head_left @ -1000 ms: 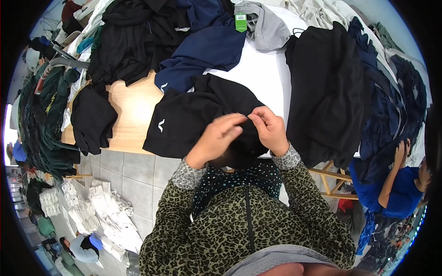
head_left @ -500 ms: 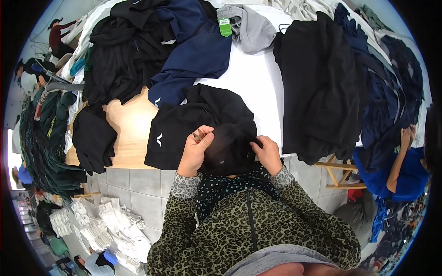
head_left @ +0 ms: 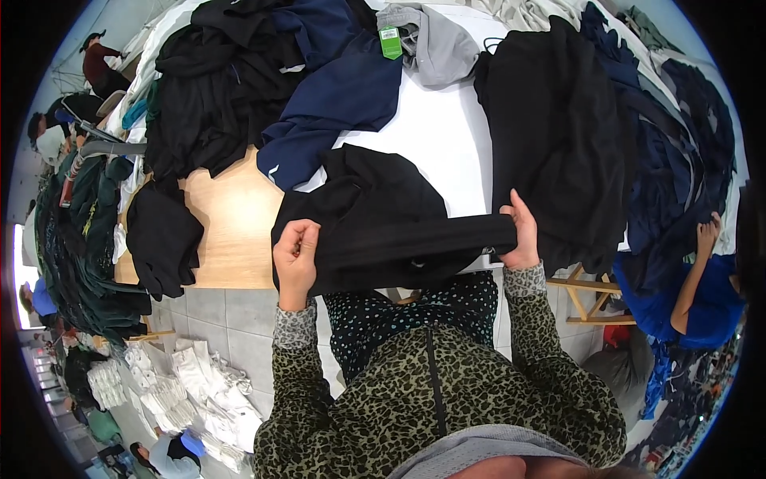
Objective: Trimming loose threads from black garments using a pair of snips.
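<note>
A black garment (head_left: 375, 195) lies partly on the table, and its wide band (head_left: 407, 242) is stretched out straight at the near edge. My left hand (head_left: 296, 259) is closed on the band's left end, fingers curled over it. At the other end my right hand (head_left: 523, 235) grips the band, with the thumb up and the other fingers partly hidden by the cloth. A small light mark shows on the fabric below the band. The lower part of the garment hangs over the table's edge, above my dotted trousers.
Piles of black (head_left: 203, 96) and navy garments (head_left: 343, 88) lie at the far left. A grey garment (head_left: 439, 48) with a green tag (head_left: 390, 43) is at the back. Black cloth (head_left: 550, 144) is stacked to the right. A co-worker's arm (head_left: 694, 279) reaches in at far right.
My hands have moved apart, left hand leftward and right hand rightward and up. The bunched black cloth between them is now pulled into a long straight band. The white logo is out of sight.
</note>
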### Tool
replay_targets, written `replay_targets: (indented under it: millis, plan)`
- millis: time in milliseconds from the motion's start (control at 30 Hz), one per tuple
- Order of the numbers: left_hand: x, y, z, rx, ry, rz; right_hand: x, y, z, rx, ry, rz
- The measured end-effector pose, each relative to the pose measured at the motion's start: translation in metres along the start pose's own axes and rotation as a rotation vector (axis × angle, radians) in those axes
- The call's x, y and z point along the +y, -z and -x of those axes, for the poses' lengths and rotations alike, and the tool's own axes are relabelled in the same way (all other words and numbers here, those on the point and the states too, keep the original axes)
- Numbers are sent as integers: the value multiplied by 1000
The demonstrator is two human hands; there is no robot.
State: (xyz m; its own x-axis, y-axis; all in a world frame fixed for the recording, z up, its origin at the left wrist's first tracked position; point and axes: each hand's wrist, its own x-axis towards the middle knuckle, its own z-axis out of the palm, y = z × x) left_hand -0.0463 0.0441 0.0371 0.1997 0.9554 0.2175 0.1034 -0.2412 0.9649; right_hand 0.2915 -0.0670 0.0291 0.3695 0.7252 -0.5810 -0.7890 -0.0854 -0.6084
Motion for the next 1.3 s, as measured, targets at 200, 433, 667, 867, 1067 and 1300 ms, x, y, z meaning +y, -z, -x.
replay_targets:
  millis: [200,433,667,867,1067,1300]
  plan:
    - [-12,11,4,25,12,10,-2,15,-5,-43,63,30]
    - [-16,13,6,37,35,27,0,23,-9,-58,84,45]
    - [-19,14,8,48,28,-10,2,23,-11,14,88,60]
    - [-21,13,8,55,31,-31,2,24,-11,-77,64,44]
    - [-25,9,11,35,42,-76,7,3,0,-2,10,140]
    - [-16,-27,3,-171,-286,-796,46,-36,11,-180,314,694]
